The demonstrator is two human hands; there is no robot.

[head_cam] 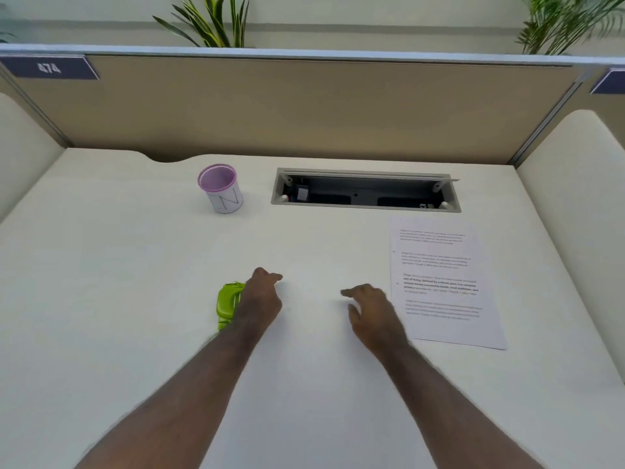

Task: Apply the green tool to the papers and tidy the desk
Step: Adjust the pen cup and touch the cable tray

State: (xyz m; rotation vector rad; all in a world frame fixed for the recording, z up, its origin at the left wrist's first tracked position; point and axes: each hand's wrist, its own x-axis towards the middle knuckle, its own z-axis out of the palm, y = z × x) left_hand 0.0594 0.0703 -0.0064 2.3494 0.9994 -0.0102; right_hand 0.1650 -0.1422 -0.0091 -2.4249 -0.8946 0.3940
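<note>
A lime green stapler (227, 304) lies on the white desk (118, 282), left of centre. My left hand (262, 296) is right beside it and covers its right side; the fingers point forward and loosely curl, not wrapped round the stapler. Printed papers (439, 282) lie flat on the right part of the desk. My right hand (372, 313) hovers just left of the papers' left edge with its fingers apart and nothing in it.
A pink mesh pen cup (221, 189) stands at the back, left of an open cable tray (365, 192) sunk into the desk. A beige partition (304, 106) closes the far side, with plants behind it.
</note>
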